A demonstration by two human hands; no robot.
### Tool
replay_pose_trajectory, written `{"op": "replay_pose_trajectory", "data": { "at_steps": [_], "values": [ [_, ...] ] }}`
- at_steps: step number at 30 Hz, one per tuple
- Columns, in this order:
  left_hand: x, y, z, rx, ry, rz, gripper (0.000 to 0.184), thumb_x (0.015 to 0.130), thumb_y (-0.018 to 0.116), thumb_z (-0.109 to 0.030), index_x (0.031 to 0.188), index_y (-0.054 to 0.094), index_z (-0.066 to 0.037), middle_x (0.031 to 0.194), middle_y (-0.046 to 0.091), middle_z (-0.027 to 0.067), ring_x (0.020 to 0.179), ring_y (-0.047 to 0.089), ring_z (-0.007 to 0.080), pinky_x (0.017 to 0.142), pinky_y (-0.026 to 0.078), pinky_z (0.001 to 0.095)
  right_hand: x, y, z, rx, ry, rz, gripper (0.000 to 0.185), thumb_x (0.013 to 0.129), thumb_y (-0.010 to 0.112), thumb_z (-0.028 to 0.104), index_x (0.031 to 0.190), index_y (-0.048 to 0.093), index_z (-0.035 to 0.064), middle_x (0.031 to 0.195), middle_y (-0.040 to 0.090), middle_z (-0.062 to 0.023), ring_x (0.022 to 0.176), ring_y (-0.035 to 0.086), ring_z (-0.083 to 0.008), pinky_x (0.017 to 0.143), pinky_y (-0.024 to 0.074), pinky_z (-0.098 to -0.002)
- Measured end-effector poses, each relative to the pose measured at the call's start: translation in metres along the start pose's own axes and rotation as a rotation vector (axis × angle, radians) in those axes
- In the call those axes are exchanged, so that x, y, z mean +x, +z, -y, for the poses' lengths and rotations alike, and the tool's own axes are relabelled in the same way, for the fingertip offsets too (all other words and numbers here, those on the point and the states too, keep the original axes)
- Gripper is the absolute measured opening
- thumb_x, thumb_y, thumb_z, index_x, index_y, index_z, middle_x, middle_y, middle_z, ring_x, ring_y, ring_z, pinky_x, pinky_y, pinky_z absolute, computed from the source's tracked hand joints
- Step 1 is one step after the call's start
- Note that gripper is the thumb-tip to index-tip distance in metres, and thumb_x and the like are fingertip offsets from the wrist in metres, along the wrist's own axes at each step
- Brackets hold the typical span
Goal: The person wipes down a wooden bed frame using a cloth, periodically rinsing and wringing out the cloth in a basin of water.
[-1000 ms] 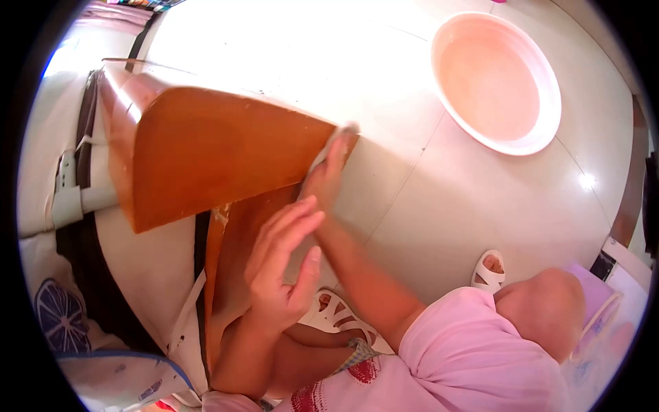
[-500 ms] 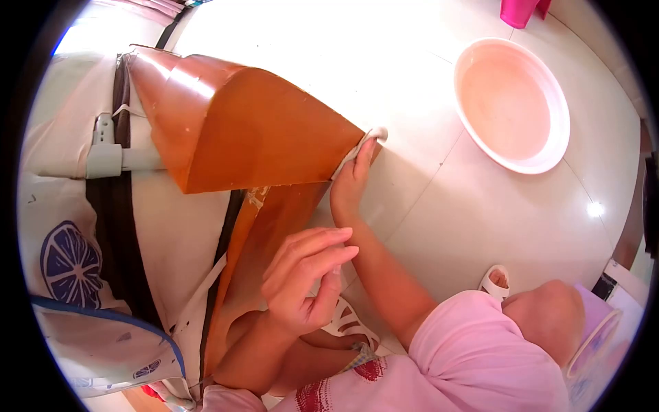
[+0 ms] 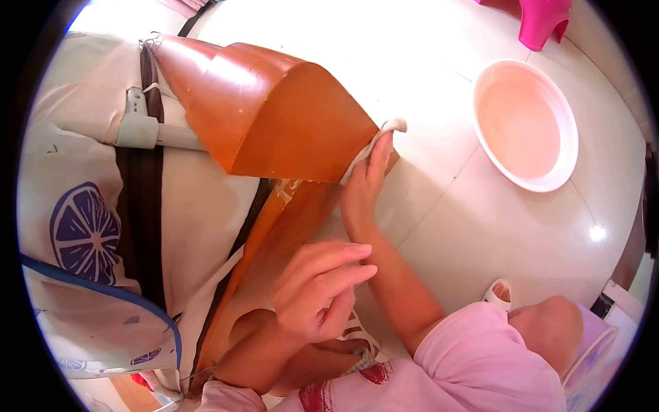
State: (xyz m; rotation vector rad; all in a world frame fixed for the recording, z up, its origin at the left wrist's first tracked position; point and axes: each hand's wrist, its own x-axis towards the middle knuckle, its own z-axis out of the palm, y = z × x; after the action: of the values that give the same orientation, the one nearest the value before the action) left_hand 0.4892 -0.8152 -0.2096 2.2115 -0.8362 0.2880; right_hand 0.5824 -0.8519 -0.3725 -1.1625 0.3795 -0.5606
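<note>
My right hand [image 3: 362,189] presses a whitish cloth [image 3: 392,126] flat along the edge of a glossy orange-brown wooden board [image 3: 302,123]. Part of the cloth sticks out past the fingertips, and the palm hides the rest. In front of the lower wooden side panel [image 3: 264,230], my left hand [image 3: 319,292] hangs in the air with loosely bent fingers and the thumb apart. Nothing is in it, and it is nearest to my right forearm.
A white basin [image 3: 525,127] of water stands on the tiled floor [image 3: 439,199]. Behind it is a pink plastic stool [image 3: 542,24]. Fabric with a blue citrus print [image 3: 86,233] and a pale tube joint [image 3: 137,130] lie to the left.
The view has shifted, so the board, basin and stool appear further right. My right hand stays with the cloth at the board's edge, and my left hand is still raised.
</note>
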Motion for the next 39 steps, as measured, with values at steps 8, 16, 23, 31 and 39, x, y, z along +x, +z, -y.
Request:
{"op": "replay_pose_trajectory", "data": {
  "at_steps": [8, 16, 23, 31, 39],
  "values": [
    [0.002, -0.004, -0.009, -0.033, 0.069, -0.025, 0.034, 0.065, 0.056, 0.015, 0.093, 0.068, 0.000, 0.100, 0.066, 0.0149, 0.083, 0.065, 0.0282, 0.067, 0.052, 0.0330, -0.005, 0.021, 0.062, -0.225, -0.562, 0.168, 0.063, 0.083, 0.035, -0.005, 0.146, 0.029, 0.0004, 0.153, 0.016, -0.0247, 0.141, 0.014, -0.0458, 0.113, 0.0125, -0.0532],
    [0.000, 0.000, -0.011, -0.055, 0.068, -0.064, 0.037, 0.061, 0.058, 0.015, 0.094, 0.068, 0.000, 0.098, 0.067, 0.0141, 0.081, 0.066, 0.0275, 0.067, 0.053, 0.0327, -0.007, 0.034, 0.079, -0.151, -0.342, 0.079, 0.060, 0.084, 0.034, -0.006, 0.144, 0.032, -0.0021, 0.153, 0.018, -0.0244, 0.141, 0.013, -0.0457, 0.114, 0.0102, -0.0511],
    [-0.001, -0.010, -0.020, -0.048, 0.131, -0.055, 0.029, 0.067, 0.062, 0.013, 0.091, 0.067, -0.003, 0.100, 0.065, 0.0125, 0.084, 0.064, 0.0252, 0.067, 0.052, 0.0326, -0.026, 0.022, 0.041, -0.299, -0.735, 0.255, 0.048, 0.087, 0.048, -0.001, 0.134, 0.044, -0.0042, 0.148, 0.029, -0.0257, 0.134, 0.021, -0.0533, 0.110, 0.0174, -0.0565],
    [-0.014, -0.015, -0.022, -0.108, 0.051, -0.079, 0.032, 0.067, 0.063, 0.011, 0.095, 0.068, -0.004, 0.101, 0.065, 0.0108, 0.086, 0.065, 0.0251, 0.066, 0.053, 0.0322, -0.026, 0.039, 0.075, -0.194, -0.553, 0.173, 0.052, 0.083, 0.051, -0.006, 0.134, 0.043, -0.0078, 0.147, 0.032, -0.0254, 0.136, 0.019, -0.0508, 0.111, 0.0151, -0.0551],
    [-0.012, -0.012, -0.023, -0.098, 0.075, -0.011, 0.033, 0.066, 0.062, 0.013, 0.094, 0.068, -0.004, 0.099, 0.065, 0.0111, 0.084, 0.065, 0.0249, 0.063, 0.052, 0.0310, -0.017, 0.034, 0.084, -0.089, -0.817, 0.085, 0.022, 0.074, 0.062, -0.009, 0.092, 0.071, -0.0010, 0.110, 0.066, -0.0147, 0.114, 0.051, -0.0420, 0.092, 0.0452, -0.0435]
  ]
}}
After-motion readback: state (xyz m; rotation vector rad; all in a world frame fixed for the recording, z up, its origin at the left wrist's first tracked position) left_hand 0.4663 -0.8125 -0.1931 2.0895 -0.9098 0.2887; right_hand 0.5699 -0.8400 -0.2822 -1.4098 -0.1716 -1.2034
